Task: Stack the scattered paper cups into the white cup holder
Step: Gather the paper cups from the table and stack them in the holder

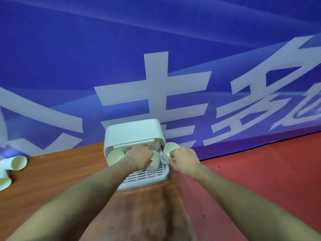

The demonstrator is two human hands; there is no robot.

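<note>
Lightly: right hand [184,158] pinches a cup [169,150] at its rim (thin paper, crushes easily); left hand [140,156] grips the stack [154,163] in the holder [132,131].

One head-worn wide-angle view looks forward and down from above the person's forearms, close over the table [52,180] and holder [133,133], facing a blue banner [156,49] just behind.

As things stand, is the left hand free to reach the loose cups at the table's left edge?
Probably not yet. The left hand is inside the cup holder, gripping a stacked cup. The loose cups lie unobstructed on the table, so letting go would free it.
</note>
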